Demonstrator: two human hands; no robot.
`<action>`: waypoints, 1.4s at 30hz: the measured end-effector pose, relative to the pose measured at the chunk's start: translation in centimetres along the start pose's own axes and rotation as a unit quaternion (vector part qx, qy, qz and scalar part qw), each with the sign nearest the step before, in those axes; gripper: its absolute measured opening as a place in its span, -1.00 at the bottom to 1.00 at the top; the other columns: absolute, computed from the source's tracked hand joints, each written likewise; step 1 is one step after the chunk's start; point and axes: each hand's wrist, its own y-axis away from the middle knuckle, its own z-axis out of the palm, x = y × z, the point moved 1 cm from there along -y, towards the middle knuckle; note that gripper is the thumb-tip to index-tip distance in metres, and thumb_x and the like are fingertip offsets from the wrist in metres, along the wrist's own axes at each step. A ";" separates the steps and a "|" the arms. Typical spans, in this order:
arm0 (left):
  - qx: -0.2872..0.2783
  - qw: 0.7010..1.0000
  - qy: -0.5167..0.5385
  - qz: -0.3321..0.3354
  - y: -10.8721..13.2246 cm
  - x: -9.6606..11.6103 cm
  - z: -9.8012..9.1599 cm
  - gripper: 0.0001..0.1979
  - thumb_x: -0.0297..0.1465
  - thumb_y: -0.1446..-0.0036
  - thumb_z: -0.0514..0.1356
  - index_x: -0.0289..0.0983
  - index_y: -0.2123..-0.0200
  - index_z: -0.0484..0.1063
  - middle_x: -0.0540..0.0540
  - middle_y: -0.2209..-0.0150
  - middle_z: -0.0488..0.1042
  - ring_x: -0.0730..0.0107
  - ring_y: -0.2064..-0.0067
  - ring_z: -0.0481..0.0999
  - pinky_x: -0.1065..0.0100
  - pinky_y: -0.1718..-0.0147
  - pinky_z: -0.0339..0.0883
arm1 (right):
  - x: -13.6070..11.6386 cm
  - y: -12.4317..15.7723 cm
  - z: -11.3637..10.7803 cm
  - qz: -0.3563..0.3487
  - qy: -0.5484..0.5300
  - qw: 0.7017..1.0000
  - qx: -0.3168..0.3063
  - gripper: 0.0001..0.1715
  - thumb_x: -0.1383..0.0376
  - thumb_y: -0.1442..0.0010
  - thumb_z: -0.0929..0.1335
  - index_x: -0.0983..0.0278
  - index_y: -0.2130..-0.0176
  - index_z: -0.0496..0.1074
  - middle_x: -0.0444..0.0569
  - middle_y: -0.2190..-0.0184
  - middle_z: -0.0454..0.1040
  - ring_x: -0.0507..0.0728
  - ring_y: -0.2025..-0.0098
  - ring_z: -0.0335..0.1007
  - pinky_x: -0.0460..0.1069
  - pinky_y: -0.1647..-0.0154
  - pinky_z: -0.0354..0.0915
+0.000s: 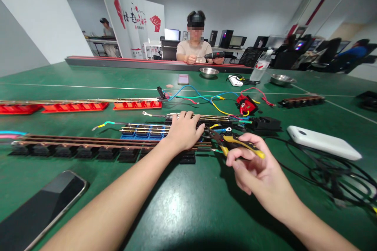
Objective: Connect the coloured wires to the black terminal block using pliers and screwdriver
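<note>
My left hand is laid over the conductor rails, fingers curled over a black-based rail with thin metal bars; its fingertips are partly hidden. Beneath and left of it are a blue-based rail and a long black-based rail with copper-coloured bars. My right hand holds a pair of pliers with yellow and black handles. The pliers' jaws point left, close to my left thumb and the rail ends. Short wires with ring terminals stick out beside the jaws. What the jaws touch is unclear.
Red-based rails and a red block with coloured wires lie beyond. At right are a white power bank and coiled black cables; a phone lies front left. Across the table a person holds a power tool.
</note>
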 end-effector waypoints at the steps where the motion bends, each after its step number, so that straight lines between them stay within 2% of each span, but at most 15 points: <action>1: -0.001 1.000 0.005 -0.001 0.0 0.0 0.0 -0.52 -0.15 -0.41 -0.06 -0.24 -0.23 0.38 -0.25 -0.23 0.43 -0.05 -0.25 0.34 -0.13 -0.22 0.19 | -0.3 0.0 0.0 0.014 -0.002 1.000 0.005 -0.50 0.12 -0.29 0.42 0.02 -0.06 0.10 -0.22 0.31 0.46 -0.11 0.66 0.11 -0.18 0.67 0.14; 5: -0.002 1.000 0.019 -0.003 0.0 0.0 0.1 -0.52 -0.17 -0.41 -0.05 -0.26 -0.24 0.37 -0.27 -0.24 0.41 -0.06 -0.27 0.32 -0.12 -0.24 0.18 | -0.9 0.3 0.2 0.026 0.009 1.000 0.008 -0.53 0.11 -0.31 0.40 0.03 -0.06 0.10 -0.22 0.32 0.45 -0.11 0.65 0.12 -0.17 0.66 0.16; 9: -0.001 1.000 0.019 -0.002 0.0 0.0 0.2 -0.53 -0.17 -0.41 -0.05 -0.25 -0.22 0.37 -0.27 -0.23 0.41 -0.04 -0.26 0.32 -0.09 -0.23 0.19 | -0.6 0.4 0.1 -0.008 0.067 0.998 0.011 -0.63 0.10 -0.36 0.35 0.08 -0.04 0.15 -0.08 0.19 0.47 -0.09 0.58 0.16 -0.16 0.63 0.20; 12: -0.003 1.000 0.018 -0.002 0.0 0.0 0.2 -0.53 -0.17 -0.41 -0.05 -0.25 -0.22 0.37 -0.27 -0.23 0.40 -0.04 -0.26 0.32 -0.08 -0.23 0.19 | -0.2 0.3 -0.2 -0.041 0.097 0.994 0.011 -0.62 0.10 -0.35 0.36 0.09 -0.06 0.18 0.03 0.06 0.50 -0.08 0.56 0.20 -0.17 0.62 0.22; 17: -0.003 1.000 0.013 -0.004 -0.1 0.0 0.2 -0.52 -0.17 -0.41 -0.06 -0.26 -0.22 0.37 -0.27 -0.24 0.40 -0.05 -0.27 0.32 -0.09 -0.24 0.18 | -1.0 0.5 -0.9 -0.061 0.149 0.987 0.020 -0.60 0.12 -0.29 0.40 0.11 -0.06 0.25 0.08 0.04 0.55 -0.03 0.53 0.27 -0.15 0.61 0.26; 21: -0.008 1.000 0.017 -0.005 0.0 0.1 0.1 -0.52 -0.18 -0.42 -0.06 -0.27 -0.23 0.36 -0.28 -0.25 0.39 -0.06 -0.28 0.31 -0.11 -0.25 0.18 | -2.5 1.2 -1.4 -0.055 0.133 0.988 0.051 -0.63 0.16 -0.33 0.37 0.09 -0.09 0.27 0.09 0.04 0.55 -0.10 0.64 0.12 -0.18 0.73 0.12; 23: -0.011 1.000 0.019 -0.005 0.0 0.1 0.1 -0.51 -0.18 -0.42 -0.06 -0.28 -0.24 0.36 -0.28 -0.25 0.39 -0.05 -0.28 0.31 -0.10 -0.25 0.18 | -3.1 1.4 -1.9 -0.060 0.121 0.989 0.064 -0.63 0.15 -0.34 0.36 0.06 -0.11 0.29 0.08 0.05 0.56 -0.12 0.68 0.05 -0.17 0.76 0.12; 28: -0.010 1.000 0.016 -0.004 0.0 0.1 0.1 -0.52 -0.18 -0.42 -0.06 -0.26 -0.23 0.37 -0.28 -0.25 0.39 -0.05 -0.28 0.31 -0.11 -0.24 0.18 | -3.6 1.4 -3.0 -0.038 0.136 0.987 0.078 -0.61 0.12 -0.34 0.35 0.05 -0.13 0.32 0.09 0.08 0.57 -0.11 0.73 0.05 -0.16 0.84 0.10; 33: -0.006 1.000 0.016 -0.002 0.0 0.0 0.1 -0.52 -0.18 -0.42 -0.06 -0.28 -0.23 0.37 -0.28 -0.24 0.40 -0.06 -0.27 0.32 -0.11 -0.24 0.19 | -3.5 1.4 -2.5 -0.060 0.140 0.986 0.068 -0.61 0.13 -0.33 0.37 0.06 -0.12 0.34 0.08 0.09 0.58 -0.12 0.69 0.06 -0.17 0.75 0.16; 36: -0.007 1.000 0.018 -0.004 0.0 0.1 0.1 -0.52 -0.18 -0.42 -0.05 -0.28 -0.24 0.36 -0.27 -0.24 0.40 -0.06 -0.27 0.33 -0.11 -0.24 0.20 | -3.5 1.4 -1.9 -0.040 0.150 0.986 0.060 -0.58 0.13 -0.28 0.41 0.10 -0.10 0.35 0.09 0.12 0.57 -0.09 0.63 0.11 -0.16 0.70 0.18; 39: -0.008 1.000 0.019 -0.006 0.0 0.1 0.1 -0.52 -0.18 -0.42 -0.05 -0.28 -0.24 0.36 -0.27 -0.24 0.40 -0.06 -0.27 0.32 -0.12 -0.24 0.19 | -3.5 1.5 -1.6 -0.023 0.170 0.984 0.054 -0.53 0.14 -0.20 0.45 0.11 -0.08 0.35 0.05 0.14 0.57 -0.04 0.54 0.21 -0.15 0.60 0.28; 42: -0.007 1.000 0.020 -0.004 0.0 0.1 0.1 -0.52 -0.18 -0.42 -0.04 -0.28 -0.24 0.36 -0.27 -0.24 0.40 -0.06 -0.28 0.32 -0.12 -0.24 0.19 | -3.2 1.7 -1.7 -0.039 0.195 0.980 0.030 -0.45 0.22 -0.13 0.49 0.08 -0.08 0.36 0.00 0.12 0.57 -0.05 0.50 0.23 -0.16 0.50 0.36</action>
